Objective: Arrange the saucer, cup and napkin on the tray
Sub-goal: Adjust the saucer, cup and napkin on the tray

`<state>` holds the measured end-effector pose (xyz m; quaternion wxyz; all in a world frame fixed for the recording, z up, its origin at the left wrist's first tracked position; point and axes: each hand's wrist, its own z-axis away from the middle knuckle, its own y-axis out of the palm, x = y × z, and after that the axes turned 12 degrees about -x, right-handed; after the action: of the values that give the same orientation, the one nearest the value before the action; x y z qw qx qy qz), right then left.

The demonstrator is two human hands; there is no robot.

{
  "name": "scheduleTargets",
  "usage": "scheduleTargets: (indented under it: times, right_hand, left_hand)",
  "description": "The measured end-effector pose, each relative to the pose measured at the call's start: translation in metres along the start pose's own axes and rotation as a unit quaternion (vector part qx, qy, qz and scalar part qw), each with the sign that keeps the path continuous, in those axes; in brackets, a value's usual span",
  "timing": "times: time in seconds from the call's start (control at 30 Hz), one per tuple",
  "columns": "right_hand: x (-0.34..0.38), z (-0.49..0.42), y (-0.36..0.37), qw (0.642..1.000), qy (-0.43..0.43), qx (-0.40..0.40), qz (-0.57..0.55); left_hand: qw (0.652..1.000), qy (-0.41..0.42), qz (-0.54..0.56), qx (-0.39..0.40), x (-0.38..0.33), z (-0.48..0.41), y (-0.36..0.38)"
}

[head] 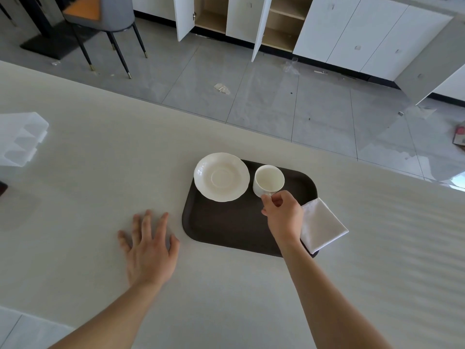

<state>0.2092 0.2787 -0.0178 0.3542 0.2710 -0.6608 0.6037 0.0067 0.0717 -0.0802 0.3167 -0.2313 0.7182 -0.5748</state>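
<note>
Pale stone-look countertop (100, 172) is filling most of the frame, with grey floor tiles and white cabinets — two doors standing open — running across the top. A grey chair (105, 18) is standing in the upper left corner, and a translucent plastic piece (21, 139) is lying at the left edge of the counter.

Right of centre a dark brown tray (226, 227) is sitting on the counter. A white saucer (221, 177) is resting at its upper left corner, overhanging the rim slightly. Just beside the saucer, on its right, a white cup (268, 180) is standing upright and empty over the tray. The right hand (283, 217) is pinching the cup at its near side, fingers curled and closed on it. A folded white napkin (323, 226) is lying across the tray's lower right edge, partly off it, just beside the right wrist.

The left hand (148, 250) is lying flat on the counter to the left of the tray — fingers spread wide, holding nothing.
</note>
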Motion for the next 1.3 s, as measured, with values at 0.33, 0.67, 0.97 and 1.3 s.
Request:
scheduleTargets:
  times: [0.33, 0.67, 0.97, 1.3]
  right_hand:
    - [0.002, 0.001, 0.004, 1.000, 0.019, 0.004, -0.009]
    - [0.000, 0.002, -0.003, 0.998, 0.049, 0.014, -0.023]
    - [-0.017, -0.011, -0.046, 1.000, 0.009, -0.020, 0.006]
    - [-0.053, -0.056, -0.131, 0.957, -0.104, -0.064, 0.265]
  left_hand:
    - [1.000, -0.001, 0.006, -0.003, 0.000, 0.000, 0.001]
    - [1.000, 0.004, 0.008, -0.013, 0.001, 0.001, 0.003]
    - [1.000, 0.006, 0.002, -0.021, 0.002, 0.001, 0.007]
    - [0.999, 0.008, 0.010, -0.033, 0.004, 0.001, 0.012]
